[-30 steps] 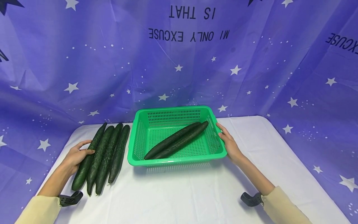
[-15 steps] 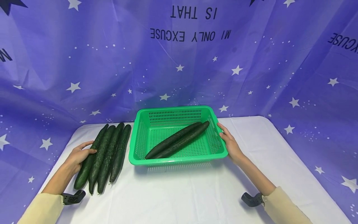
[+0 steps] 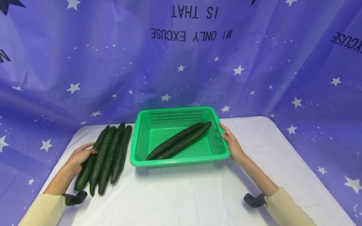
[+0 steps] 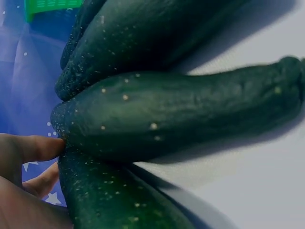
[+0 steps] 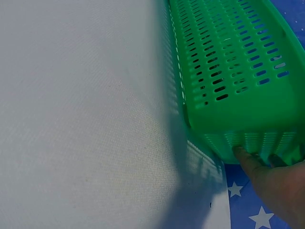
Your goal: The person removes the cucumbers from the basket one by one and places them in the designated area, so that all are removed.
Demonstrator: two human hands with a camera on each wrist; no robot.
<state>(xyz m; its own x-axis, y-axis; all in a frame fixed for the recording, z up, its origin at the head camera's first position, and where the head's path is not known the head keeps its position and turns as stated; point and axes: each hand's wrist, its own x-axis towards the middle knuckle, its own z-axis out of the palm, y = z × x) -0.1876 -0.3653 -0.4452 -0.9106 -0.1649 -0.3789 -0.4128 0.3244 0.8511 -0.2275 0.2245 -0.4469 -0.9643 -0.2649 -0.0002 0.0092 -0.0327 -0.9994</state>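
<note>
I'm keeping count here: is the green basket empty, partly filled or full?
Partly filled: two cucumbers lie side by side in the green basket, with bare slotted floor visible on both sides of them.

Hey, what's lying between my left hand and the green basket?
In the head view, your left hand touches the leftmost cucumber; past it lie three more cucumbers, then a narrow strip of white tablecloth before the green basket.

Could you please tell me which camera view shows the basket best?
The head view: it shows the basket nearly whole, with two cucumbers inside. The right wrist view shows part of its walls, touched by the right hand; the left wrist view, just a bit.
</note>
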